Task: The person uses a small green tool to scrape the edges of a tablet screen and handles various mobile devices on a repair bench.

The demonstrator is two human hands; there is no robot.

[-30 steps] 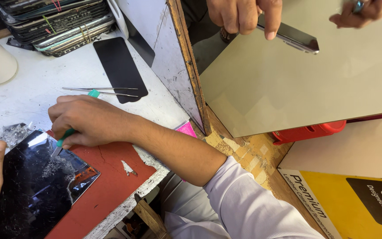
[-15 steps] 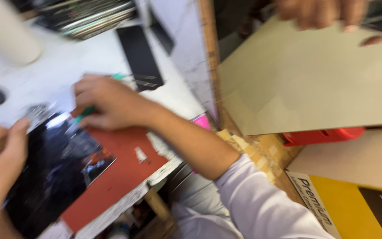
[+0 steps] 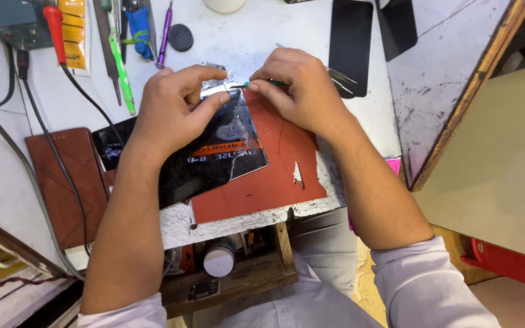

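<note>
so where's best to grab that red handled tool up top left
Take the red-handled tool by its thick red grip, coming from above with fingers across its width. It lies flat on the white bench, and the black cord leaves its lower end, so hold mid-handle, above the cord.
</note>
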